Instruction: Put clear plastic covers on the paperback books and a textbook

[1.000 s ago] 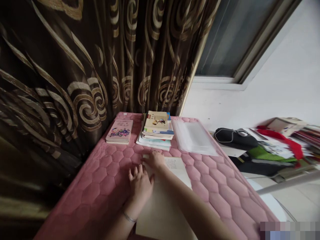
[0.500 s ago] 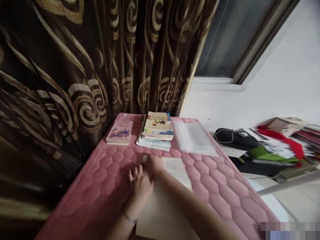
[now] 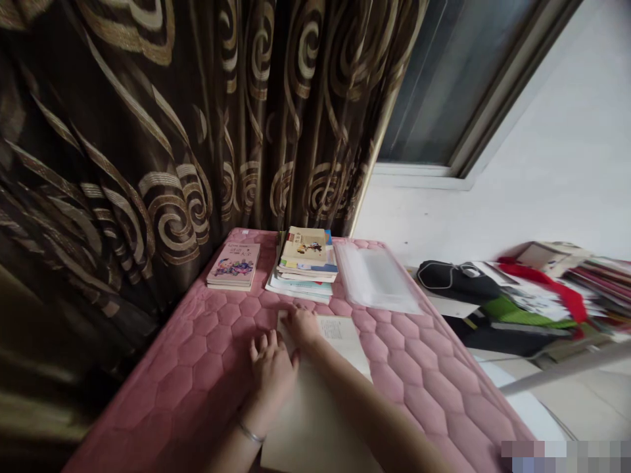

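Observation:
An open book [image 3: 318,417] lies on the pink quilted pad, a blank cream page nearest me and a page with small print at its far end. My right hand [image 3: 302,326] reaches across to the book's far left corner, its fingers curled and pressed together on the page edge. Just nearer, my left hand [image 3: 272,368] rests along the left edge with fingers spread, partly on the pad. A bracelet circles the left wrist. The right forearm crosses over the book and hides part of it.
Behind the book stand a small stack of pink-covered books [image 3: 234,266], a taller mixed book stack [image 3: 305,259] and clear plastic covers [image 3: 379,279]. A patterned curtain [image 3: 197,131] hangs at the left and back. A cluttered shelf [image 3: 522,295] is to the right.
The camera view has shifted slightly. Both hands stay at the book's left edge, with hardly any movement against it.

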`<state>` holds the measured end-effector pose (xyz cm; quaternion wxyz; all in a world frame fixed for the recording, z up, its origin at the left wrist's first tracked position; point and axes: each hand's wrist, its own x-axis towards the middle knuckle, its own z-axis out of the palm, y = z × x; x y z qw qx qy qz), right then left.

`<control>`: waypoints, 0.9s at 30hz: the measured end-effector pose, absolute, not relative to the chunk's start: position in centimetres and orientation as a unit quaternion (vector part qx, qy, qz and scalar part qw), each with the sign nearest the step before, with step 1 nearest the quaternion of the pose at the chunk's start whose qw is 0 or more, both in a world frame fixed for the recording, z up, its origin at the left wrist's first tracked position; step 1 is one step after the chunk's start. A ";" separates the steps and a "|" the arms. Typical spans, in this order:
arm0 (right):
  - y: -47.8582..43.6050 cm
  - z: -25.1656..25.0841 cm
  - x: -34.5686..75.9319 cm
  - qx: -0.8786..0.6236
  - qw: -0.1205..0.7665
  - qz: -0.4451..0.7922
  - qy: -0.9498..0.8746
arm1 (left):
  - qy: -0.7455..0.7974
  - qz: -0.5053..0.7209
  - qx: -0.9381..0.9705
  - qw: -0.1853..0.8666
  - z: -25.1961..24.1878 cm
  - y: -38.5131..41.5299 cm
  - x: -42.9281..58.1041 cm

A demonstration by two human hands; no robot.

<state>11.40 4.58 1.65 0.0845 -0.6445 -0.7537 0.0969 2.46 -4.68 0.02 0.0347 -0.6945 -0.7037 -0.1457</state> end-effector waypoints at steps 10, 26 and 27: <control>-4.7 0.5 24.5 -0.644 0.159 0.096 -0.742 | -0.702 -0.110 -0.702 0.048 0.7 -4.6 2.6; -1.6 -0.5 27.3 -0.626 0.261 0.190 -0.710 | -0.525 -0.068 -0.839 -0.124 0.6 -2.9 13.4; -1.1 -0.8 27.6 -0.641 0.260 0.169 -0.702 | -0.528 -0.071 -0.837 -0.122 0.6 -3.0 13.5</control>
